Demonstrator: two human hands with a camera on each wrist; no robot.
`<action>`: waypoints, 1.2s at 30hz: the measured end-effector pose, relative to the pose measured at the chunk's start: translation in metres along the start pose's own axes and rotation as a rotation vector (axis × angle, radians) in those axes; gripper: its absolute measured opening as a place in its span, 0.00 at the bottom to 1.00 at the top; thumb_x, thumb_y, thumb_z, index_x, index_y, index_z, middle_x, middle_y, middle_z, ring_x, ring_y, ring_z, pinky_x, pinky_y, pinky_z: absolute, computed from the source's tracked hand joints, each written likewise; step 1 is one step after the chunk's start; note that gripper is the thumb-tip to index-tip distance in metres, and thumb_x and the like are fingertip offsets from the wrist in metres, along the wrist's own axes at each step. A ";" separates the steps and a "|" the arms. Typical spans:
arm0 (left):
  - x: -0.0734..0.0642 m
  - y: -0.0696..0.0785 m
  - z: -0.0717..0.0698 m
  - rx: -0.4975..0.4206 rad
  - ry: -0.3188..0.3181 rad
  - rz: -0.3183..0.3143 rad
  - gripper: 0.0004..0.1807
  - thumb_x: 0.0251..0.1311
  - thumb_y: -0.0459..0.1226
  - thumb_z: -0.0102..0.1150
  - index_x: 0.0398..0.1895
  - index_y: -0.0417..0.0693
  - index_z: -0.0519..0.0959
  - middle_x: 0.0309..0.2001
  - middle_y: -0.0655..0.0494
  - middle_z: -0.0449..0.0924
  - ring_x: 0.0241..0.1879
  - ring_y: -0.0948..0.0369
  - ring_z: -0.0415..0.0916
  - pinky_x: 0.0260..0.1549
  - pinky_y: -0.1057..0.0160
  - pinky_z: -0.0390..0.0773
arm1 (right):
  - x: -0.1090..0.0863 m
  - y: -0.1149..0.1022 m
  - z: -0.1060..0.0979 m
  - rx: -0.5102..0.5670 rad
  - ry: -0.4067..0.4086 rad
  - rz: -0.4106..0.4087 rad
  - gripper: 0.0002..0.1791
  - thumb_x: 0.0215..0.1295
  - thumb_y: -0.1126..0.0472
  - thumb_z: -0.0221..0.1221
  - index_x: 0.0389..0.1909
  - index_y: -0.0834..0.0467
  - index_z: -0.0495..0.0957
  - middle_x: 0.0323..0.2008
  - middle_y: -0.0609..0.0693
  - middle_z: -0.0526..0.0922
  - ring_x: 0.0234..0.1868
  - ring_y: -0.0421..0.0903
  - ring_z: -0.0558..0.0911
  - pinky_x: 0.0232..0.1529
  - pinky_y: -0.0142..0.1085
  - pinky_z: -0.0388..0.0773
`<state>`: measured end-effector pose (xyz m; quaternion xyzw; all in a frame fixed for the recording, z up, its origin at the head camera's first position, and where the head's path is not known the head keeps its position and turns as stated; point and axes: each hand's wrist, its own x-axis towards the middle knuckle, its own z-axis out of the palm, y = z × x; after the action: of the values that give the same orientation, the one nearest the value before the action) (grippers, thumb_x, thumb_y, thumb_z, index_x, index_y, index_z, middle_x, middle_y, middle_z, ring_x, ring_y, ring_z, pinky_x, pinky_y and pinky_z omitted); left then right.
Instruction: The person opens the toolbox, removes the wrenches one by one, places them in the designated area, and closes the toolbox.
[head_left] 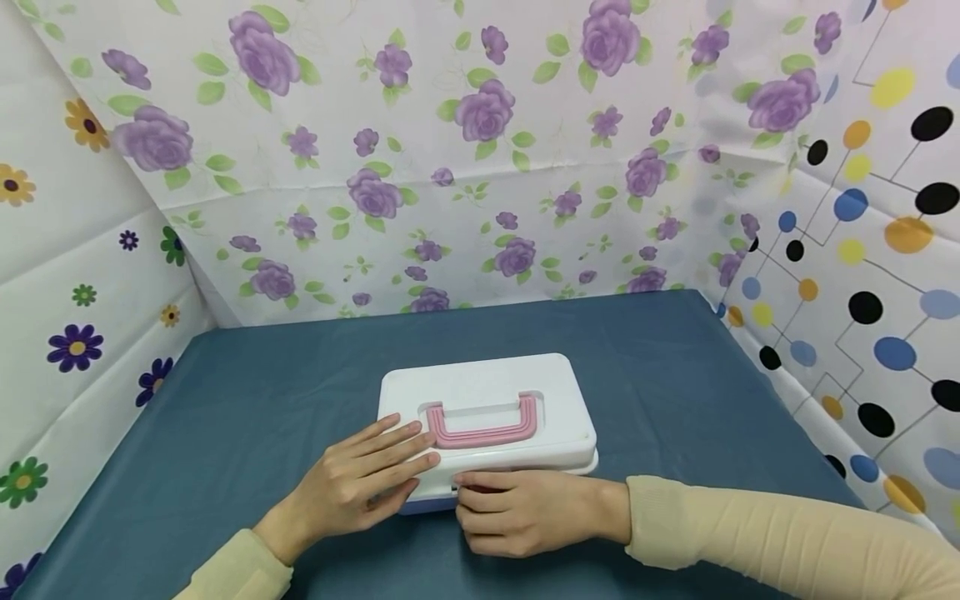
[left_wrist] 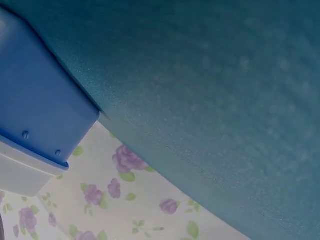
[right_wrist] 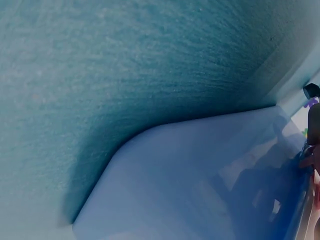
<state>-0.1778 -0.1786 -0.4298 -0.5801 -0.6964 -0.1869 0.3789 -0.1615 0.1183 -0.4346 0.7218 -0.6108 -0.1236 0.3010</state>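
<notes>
A box with a white lid (head_left: 480, 381) and a blue base (left_wrist: 45, 90) lies flat with its lid down. A pink handle (head_left: 487, 437) is folded against the lid's top. My left hand (head_left: 360, 477) rests on the lid's front left corner, fingers straight and slightly spread, fingertips near the handle. At the middle of the box's front my right hand (head_left: 532, 512) has its fingers curled at a small clasp, which they mostly cover. Part of the fingers (right_wrist: 314, 125) shows at the right edge of the right wrist view, beside the blue base.
The box stands on a table with a dark teal cloth (head_left: 300, 367). Behind it hangs a sheet with purple roses (head_left: 483, 112). A flower-patterned sheet (head_left: 75, 275) borders the left side, and one with coloured dots (head_left: 862, 250) borders the right.
</notes>
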 end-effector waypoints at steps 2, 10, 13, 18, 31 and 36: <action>0.000 0.000 0.000 -0.004 -0.002 -0.002 0.19 0.77 0.42 0.56 0.60 0.39 0.84 0.59 0.44 0.84 0.58 0.49 0.83 0.72 0.51 0.69 | -0.001 0.000 0.000 0.005 0.002 0.000 0.22 0.86 0.64 0.37 0.53 0.49 0.82 0.55 0.47 0.82 0.61 0.46 0.78 0.77 0.49 0.63; -0.001 0.000 0.000 0.000 -0.017 -0.010 0.19 0.78 0.42 0.56 0.61 0.40 0.83 0.60 0.45 0.84 0.58 0.49 0.83 0.72 0.52 0.68 | -0.004 -0.002 0.000 0.010 -0.008 0.007 0.21 0.86 0.64 0.39 0.55 0.50 0.82 0.57 0.48 0.82 0.63 0.46 0.78 0.78 0.49 0.62; -0.001 0.000 0.000 0.001 -0.020 -0.013 0.19 0.78 0.42 0.55 0.62 0.40 0.83 0.60 0.45 0.84 0.59 0.50 0.82 0.72 0.52 0.68 | -0.005 -0.003 -0.001 0.002 -0.018 0.009 0.21 0.87 0.63 0.38 0.56 0.50 0.82 0.58 0.48 0.81 0.64 0.46 0.77 0.78 0.49 0.62; -0.002 0.000 0.000 -0.003 -0.019 -0.016 0.19 0.77 0.42 0.56 0.62 0.40 0.83 0.60 0.45 0.84 0.59 0.49 0.82 0.72 0.51 0.68 | -0.003 -0.004 -0.005 0.009 -0.009 0.017 0.25 0.87 0.65 0.34 0.54 0.49 0.83 0.56 0.47 0.82 0.62 0.46 0.78 0.76 0.48 0.65; -0.002 -0.001 0.001 -0.002 -0.005 -0.008 0.19 0.77 0.42 0.56 0.61 0.40 0.84 0.60 0.45 0.84 0.59 0.50 0.83 0.72 0.51 0.68 | 0.002 -0.001 -0.024 0.007 -0.031 -0.010 0.25 0.87 0.65 0.34 0.51 0.48 0.83 0.55 0.46 0.83 0.61 0.43 0.79 0.72 0.46 0.70; -0.002 -0.001 0.000 0.005 -0.008 -0.009 0.19 0.77 0.42 0.56 0.61 0.41 0.84 0.60 0.45 0.84 0.59 0.50 0.82 0.72 0.51 0.68 | -0.005 -0.008 -0.010 0.088 -0.039 0.017 0.18 0.86 0.61 0.43 0.52 0.49 0.83 0.60 0.48 0.81 0.65 0.45 0.76 0.75 0.45 0.66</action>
<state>-0.1783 -0.1801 -0.4319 -0.5768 -0.7008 -0.1847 0.3768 -0.1509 0.1263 -0.4321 0.7265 -0.6276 -0.1080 0.2580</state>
